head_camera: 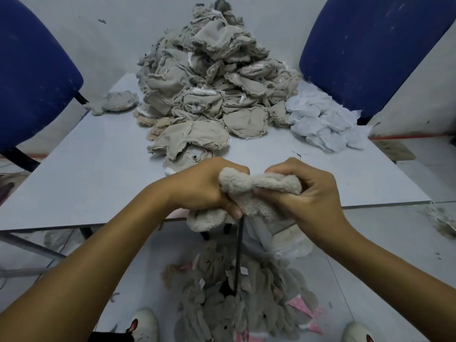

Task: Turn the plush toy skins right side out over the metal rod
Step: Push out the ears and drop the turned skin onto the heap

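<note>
A beige fuzzy plush skin [249, 193] is bunched over the top of a thin dark metal rod [238, 257] that stands upright in front of the table. My left hand [204, 188] grips the skin's left side, fingers curled round the fabric. My right hand [303, 193] grips its right side, thumb pressed into the fur. The rod's top is hidden inside the skin. A big heap of inside-out beige skins [209, 85] lies on the grey table [86, 174] beyond my hands.
A smaller pile of pale blue skins [323, 124] lies at the table's right. Fuzzy grey skins [246, 304] are heaped on the floor round the rod's base, between my two white shoes. Blue chairs [32, 77] stand at both far corners.
</note>
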{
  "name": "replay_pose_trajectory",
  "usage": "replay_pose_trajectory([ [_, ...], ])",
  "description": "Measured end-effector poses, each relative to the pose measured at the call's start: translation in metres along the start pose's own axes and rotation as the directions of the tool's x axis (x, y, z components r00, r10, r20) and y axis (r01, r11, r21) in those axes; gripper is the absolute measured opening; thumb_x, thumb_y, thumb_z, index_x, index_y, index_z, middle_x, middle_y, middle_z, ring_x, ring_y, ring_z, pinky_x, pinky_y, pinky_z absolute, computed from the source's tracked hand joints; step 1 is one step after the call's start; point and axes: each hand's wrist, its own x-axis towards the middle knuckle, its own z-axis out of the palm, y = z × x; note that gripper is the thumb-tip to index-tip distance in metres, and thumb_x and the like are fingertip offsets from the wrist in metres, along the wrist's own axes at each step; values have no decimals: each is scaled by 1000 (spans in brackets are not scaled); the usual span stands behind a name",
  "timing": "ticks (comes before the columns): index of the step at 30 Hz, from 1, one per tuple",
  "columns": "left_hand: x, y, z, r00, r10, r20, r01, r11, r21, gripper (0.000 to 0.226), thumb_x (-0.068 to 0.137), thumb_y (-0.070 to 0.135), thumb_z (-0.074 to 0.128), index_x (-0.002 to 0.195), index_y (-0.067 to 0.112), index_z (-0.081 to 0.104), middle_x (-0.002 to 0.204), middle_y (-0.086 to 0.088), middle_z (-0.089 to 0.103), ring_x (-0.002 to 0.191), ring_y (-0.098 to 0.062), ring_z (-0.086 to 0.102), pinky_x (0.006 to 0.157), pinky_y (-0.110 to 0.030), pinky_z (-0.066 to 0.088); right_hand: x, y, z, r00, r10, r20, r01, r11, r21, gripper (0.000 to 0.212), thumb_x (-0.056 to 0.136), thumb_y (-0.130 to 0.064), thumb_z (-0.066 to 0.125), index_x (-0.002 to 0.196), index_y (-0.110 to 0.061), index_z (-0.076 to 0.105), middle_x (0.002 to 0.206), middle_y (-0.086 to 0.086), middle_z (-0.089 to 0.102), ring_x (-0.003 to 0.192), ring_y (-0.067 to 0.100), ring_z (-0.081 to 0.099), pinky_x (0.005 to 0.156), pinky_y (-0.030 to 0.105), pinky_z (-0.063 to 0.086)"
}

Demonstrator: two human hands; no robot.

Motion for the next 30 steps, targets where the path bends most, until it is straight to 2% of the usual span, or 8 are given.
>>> replay_pose_trajectory([
  [3, 0, -3, 2, 999, -35, -1, 35, 999, 3, 27, 70, -6, 79, 86, 13, 68, 81, 5, 72, 75, -12, 71, 65, -27, 58, 1, -13, 9, 997, -51, 53, 53, 998, -33, 32, 74, -23, 87, 100, -20, 69, 94, -12, 69, 83, 7, 66, 69, 20, 52],
  [5, 0, -6, 10, 998, -66, 7, 64, 984, 168, 18, 71, 10, 78, 85, 14, 68, 82, -4, 72, 79, -24, 70, 68, -41, 59, -2, -14, 15, 983, -127, 129, 146, 978, -147, 38, 74, -30, 86, 105, -16, 68, 100, -13, 68, 89, 6, 65, 74, 20, 52],
  [8, 2, -11, 23, 999, -31, 28, 15, 896, 444, 29, 71, 19, 83, 81, 31, 59, 76, 12, 59, 77, -14, 56, 69, -19, 49, -6, -6, 18, 979, -120, 165, 158, 959, -235, 36, 76, -34, 81, 101, -11, 70, 96, -3, 68, 90, 7, 63, 75, 25, 51],
  [10, 4, -10, 27, 998, -23, 55, -4, 897, 441, 38, 69, 19, 85, 91, 33, 57, 82, 18, 56, 81, -9, 53, 69, -22, 44, -8, -1, 19, 983, -73, 166, 113, 963, -245, 32, 74, -33, 82, 96, -12, 73, 90, -2, 67, 85, 9, 63, 72, 29, 51],
  [16, -9, -6, -8, 961, -144, 238, 183, 972, -150, 71, 63, 22, 87, 126, 33, 56, 117, -7, 62, 107, -27, 61, 93, -42, 52, -12, 9, 21, 967, 10, 255, 69, 951, -300, 17, 80, -40, 75, 84, -24, 74, 74, -17, 58, 68, 1, 54, 62, 15, 38],
  [21, -6, 2, -1, 986, -91, 141, 116, 977, -178, 48, 73, 13, 82, 117, 21, 63, 85, 3, 57, 82, -16, 57, 72, -24, 47, -15, 12, 20, 946, 49, 319, 59, 946, -320, 19, 84, -37, 72, 80, -43, 54, 70, -27, 50, 69, -8, 51, 61, 11, 35],
  [26, -3, 11, -7, 999, 18, 37, -12, 985, -172, 45, 70, -7, 82, 105, 17, 68, 78, 0, 63, 76, -16, 61, 69, -20, 49, -13, 18, -2, 787, 203, 582, -10, 948, -317, 59, 79, -32, 81, 117, -50, 40, 111, -25, 57, 99, -2, 58, 78, 13, 45],
  [30, -12, 11, -21, 997, 73, -18, -74, 915, -396, 38, 68, -10, 76, 95, 16, 69, 86, 2, 65, 84, -15, 61, 72, -22, 53, -6, 10, -17, 943, 188, 275, -218, 972, 84, 60, 73, -8, 86, 116, -29, 51, 93, -3, 71, 76, 17, 69, 64, 29, 56],
])
